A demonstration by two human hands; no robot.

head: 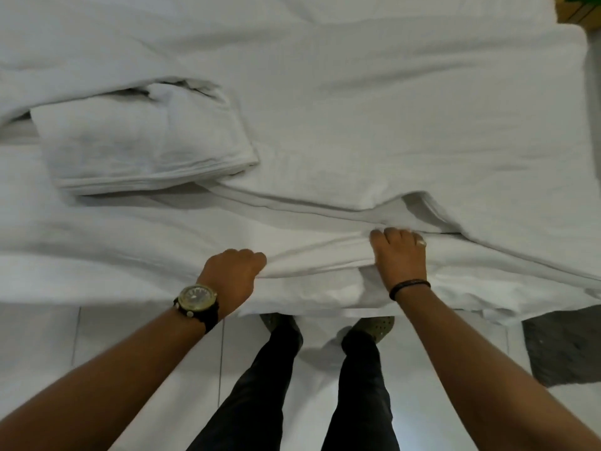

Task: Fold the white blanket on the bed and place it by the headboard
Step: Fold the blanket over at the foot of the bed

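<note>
White blanket (374,131) lies spread across the bed, its near hem bunched at the bed's edge. The left hand (232,271), wearing a wristwatch (196,299), is closed in a fist around that hem. Just beside it, the right hand (400,258) presses down, fingers curled into the same fold. A folded white towel (146,148) rests farther left.

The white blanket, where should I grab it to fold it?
Grab the white blanket along its near hemmed edge, coming from the bedside. That edge lies bunched and raised, so fingers slip under easily. The left hand and right hand already grip there.
</note>
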